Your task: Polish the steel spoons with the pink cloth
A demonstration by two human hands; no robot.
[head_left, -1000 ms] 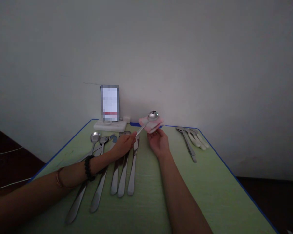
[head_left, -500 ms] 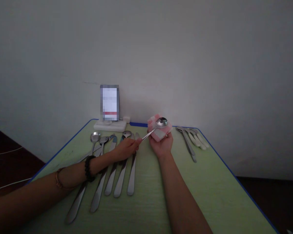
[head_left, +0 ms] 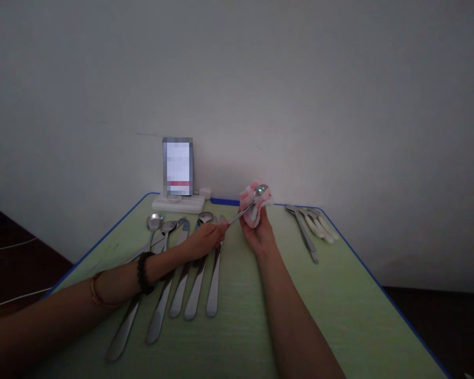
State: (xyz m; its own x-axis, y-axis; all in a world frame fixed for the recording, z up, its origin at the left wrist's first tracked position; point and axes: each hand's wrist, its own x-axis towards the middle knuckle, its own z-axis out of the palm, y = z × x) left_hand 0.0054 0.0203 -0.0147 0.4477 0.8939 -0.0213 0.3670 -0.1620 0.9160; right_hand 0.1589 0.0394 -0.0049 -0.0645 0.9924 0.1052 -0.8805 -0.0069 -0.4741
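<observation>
Closed on the handle end of a metal spoon [head_left: 240,215], my left hand [head_left: 207,239] reaches across the laid-out cutlery. The spoon points up and to the right, its bowl resting in a pink and white checked cloth [head_left: 256,213]. My right hand [head_left: 260,234] holds that cloth from below, its edges curled up around the bowl. Under and beside my left forearm lie several metal utensils, among them a ladle-like round spoon [head_left: 155,222] and a table knife [head_left: 213,287].
A lit phone [head_left: 177,167] leans upright on a white power strip [head_left: 177,203] at the table's back edge. At the right back lie metal cutlery [head_left: 306,237] and several white-handled pieces [head_left: 319,229]. The blue-edged green table [head_left: 245,326] meets a wall.
The cloth was spread flat under the spoon's bowl; now my right hand has folded it up around the bowl. The bowl has tilted. My left hand stays nearly still.
</observation>
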